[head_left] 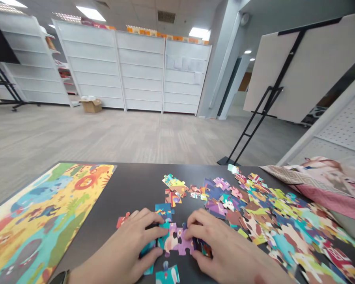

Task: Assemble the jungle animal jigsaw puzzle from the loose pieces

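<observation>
Side by side on the dark table lie a teal and pink puzzle piece [170,239] and a purple puzzle piece [184,241], with a narrow dark line between them. From the left, my left hand [139,238] curls its fingers over the teal edge. My right hand [208,240] bends its fingers around the right side of the purple piece and hides part of it. A blue puzzle piece [164,211] sits just above, and a teal puzzle piece [167,275] lies below. A red puzzle piece [122,219] shows beyond my left knuckles.
Many loose puzzle pieces [263,215] spread over the table's right side, some overlapping. A colourful illustrated sheet [50,221] lies at the left. Patterned fabric [328,185] covers the right edge. Beyond the table are a black stand [264,112] and white shelving panels [140,71].
</observation>
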`<state>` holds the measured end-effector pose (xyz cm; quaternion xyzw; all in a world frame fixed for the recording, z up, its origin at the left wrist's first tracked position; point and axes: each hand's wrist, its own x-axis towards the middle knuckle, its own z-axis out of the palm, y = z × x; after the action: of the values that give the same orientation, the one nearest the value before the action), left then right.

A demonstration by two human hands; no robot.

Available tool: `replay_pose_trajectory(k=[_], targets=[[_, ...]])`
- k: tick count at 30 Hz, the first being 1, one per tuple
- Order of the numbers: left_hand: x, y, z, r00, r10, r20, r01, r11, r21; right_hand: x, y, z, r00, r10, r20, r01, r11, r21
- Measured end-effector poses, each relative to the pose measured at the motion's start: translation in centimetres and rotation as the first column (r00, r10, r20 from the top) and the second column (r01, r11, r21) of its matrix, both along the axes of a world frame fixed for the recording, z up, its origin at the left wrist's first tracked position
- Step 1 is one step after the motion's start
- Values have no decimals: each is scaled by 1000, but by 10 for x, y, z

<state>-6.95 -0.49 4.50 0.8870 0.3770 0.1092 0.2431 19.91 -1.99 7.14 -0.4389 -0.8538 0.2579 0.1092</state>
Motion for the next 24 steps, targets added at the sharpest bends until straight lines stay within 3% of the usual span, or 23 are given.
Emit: replay_pose_trajectory(k=[12,17,24], targets=[[-2,0,-5,997,6,82,-2,999,-43,3,-2,-2,1000,-18,-2,18,999,-31],[-2,-1,3,998,-13,68,18,998,-67,2,-4,3,995,-87,51,91,993,-76],[-1,-1,11,999,-41,24,44,993,-114,-2,-3,10,993,-70,99,84,986,-144]])
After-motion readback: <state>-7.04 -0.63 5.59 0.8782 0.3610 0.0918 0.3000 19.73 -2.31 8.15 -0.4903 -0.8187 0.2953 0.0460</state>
